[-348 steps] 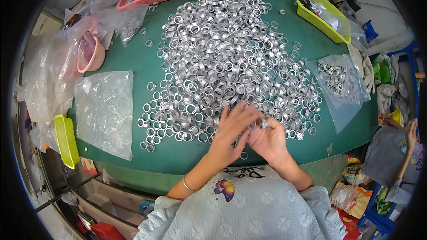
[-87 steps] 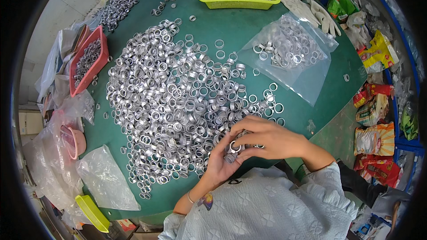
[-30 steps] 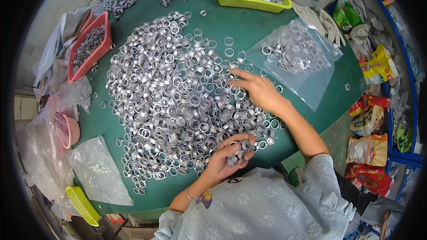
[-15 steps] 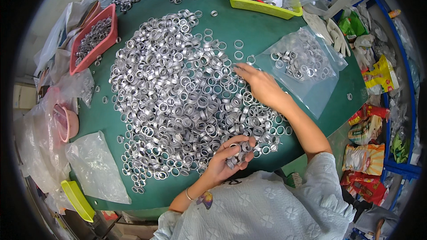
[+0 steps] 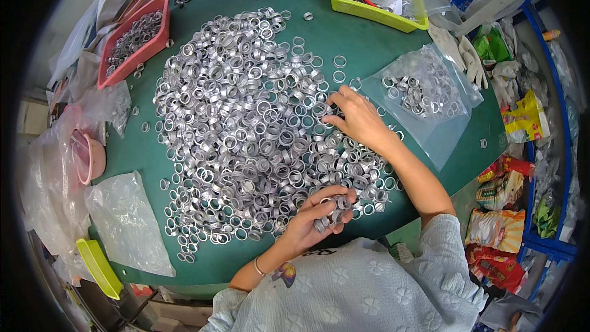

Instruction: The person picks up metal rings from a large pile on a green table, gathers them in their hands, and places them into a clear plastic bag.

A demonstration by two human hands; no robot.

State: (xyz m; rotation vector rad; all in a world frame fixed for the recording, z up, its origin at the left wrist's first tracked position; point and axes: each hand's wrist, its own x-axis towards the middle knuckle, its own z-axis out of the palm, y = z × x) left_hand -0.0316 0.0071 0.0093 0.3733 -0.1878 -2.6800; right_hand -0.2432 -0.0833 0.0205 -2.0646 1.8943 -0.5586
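Note:
A large heap of silvery metal rings (image 5: pixel 227 104) spreads over the green table (image 5: pixel 307 43). My left hand (image 5: pixel 302 224) is palm up at the heap's near edge. Its fingers curl around several metal rings (image 5: pixel 336 214), which pile up in the palm. Over the right side of the heap, my right hand (image 5: pixel 362 122) reaches down with thumb and index finger apart. Its fingertips are at rings of the heap; I see no ring lifted between them.
A clear bag of rings (image 5: pixel 424 89) lies right of the heap. A yellow-green basket (image 5: pixel 402 23) with black-handled pliers stands far right, a pink basket (image 5: pixel 158 40) of rings far left. An empty-looking plastic bag (image 5: pixel 129 227) lies near left. Blue shelving (image 5: pixel 556 86) stands beyond the right edge.
My right hand has drawn its thumb and fingers apart, where before they stretched out over the heap's right edge. My left hand still holds its rings. The whole view has shifted slightly.

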